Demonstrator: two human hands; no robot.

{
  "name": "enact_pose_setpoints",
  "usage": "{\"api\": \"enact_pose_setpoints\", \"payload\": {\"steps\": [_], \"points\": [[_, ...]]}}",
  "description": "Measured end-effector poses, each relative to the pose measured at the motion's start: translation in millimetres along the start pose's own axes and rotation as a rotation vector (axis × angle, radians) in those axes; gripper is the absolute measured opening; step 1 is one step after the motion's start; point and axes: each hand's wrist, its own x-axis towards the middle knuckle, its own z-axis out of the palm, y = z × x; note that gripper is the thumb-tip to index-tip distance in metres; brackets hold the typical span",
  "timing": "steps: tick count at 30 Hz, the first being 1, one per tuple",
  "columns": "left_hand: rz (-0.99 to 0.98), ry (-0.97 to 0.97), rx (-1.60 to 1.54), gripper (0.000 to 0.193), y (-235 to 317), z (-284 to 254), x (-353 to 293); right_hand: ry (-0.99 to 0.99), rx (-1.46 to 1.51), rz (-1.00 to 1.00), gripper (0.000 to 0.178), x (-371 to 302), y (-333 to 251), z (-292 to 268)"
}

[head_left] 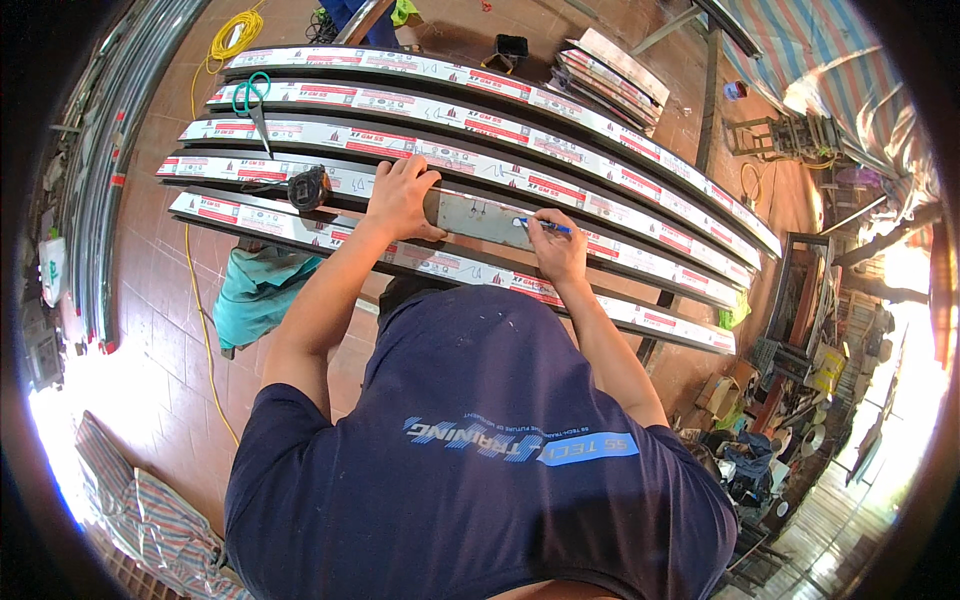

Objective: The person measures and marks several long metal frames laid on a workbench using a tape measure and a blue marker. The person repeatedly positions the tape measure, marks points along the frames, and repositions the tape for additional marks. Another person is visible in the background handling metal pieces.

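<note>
Several long white profile bars with red-and-white printed film [660, 322] lie side by side in front of me. My left hand [405, 200] presses a flat grey metal plate [478, 218] against the nearer bars, its fingers bent over the plate's dark left end. In my right hand [556, 250] a blue pen [552, 227] is pinched, its tip at the plate's right part. Left of my left hand, a black tape measure [309, 187] rests on the bars. Beyond it lie scissors with green handles [252, 95], blades pointing toward me.
A yellow cable [236, 35] is coiled at the far left and trails along the tiled floor. Teal cloth [262, 295] hangs beneath the bars' left part. Long metal lengths [125, 170] lie along the left. Flat pieces [610, 82] are stacked beyond the bars; clutter [750, 470] crowds the right.
</note>
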Motion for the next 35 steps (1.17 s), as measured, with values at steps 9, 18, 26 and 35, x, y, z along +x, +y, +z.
{"api": "enact_pose_setpoints", "payload": {"steps": [9,18,26,35], "points": [[-0.006,-0.006,0.014,0.101,-3.7,-0.1,9.5,0.011,-0.062,0.008,0.019,10.1,-13.8,-12.9],[0.006,0.01,0.001,0.104,-5.1,0.0,10.2,-0.055,-0.204,0.092,0.023,29.0,-27.2,-15.5],[0.015,0.032,0.021,0.101,-6.4,2.6,10.3,-0.05,-0.124,0.148,0.024,26.0,-22.8,-6.4],[-0.006,-0.007,0.007,0.102,-5.8,0.4,10.9,-0.117,-0.092,0.163,0.024,36.4,-21.3,-7.3]]}}
